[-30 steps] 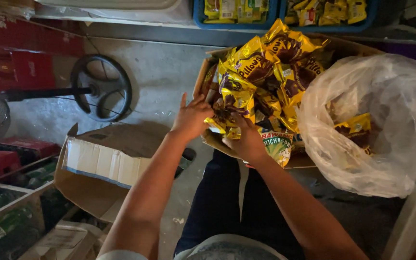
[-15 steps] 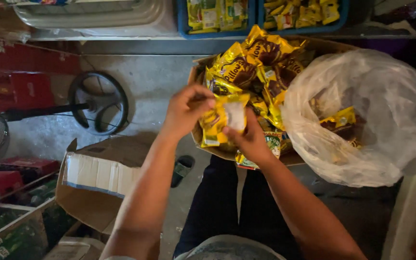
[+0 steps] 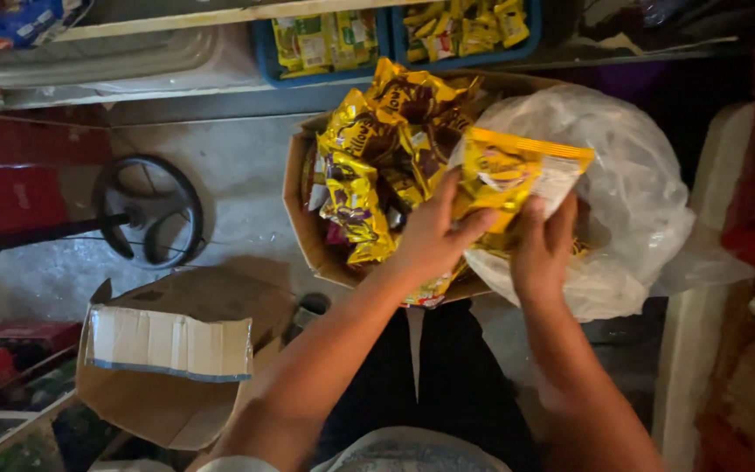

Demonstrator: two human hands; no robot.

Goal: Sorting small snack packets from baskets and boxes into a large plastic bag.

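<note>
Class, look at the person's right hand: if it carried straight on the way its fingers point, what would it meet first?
The right hand points up-frame, gripping the yellow snack packet. Straight ahead lies the clear plastic bag, so it would probably meet that bag first, though depth is hard to judge.

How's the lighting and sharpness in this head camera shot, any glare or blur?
Head view: dim, warm light; the yellow foil snack packets and clear plastic bag catch the brightest light, the bag looks washed out; the right edge falls into deep shadow; both hands, left and right, are slightly soft.
</note>
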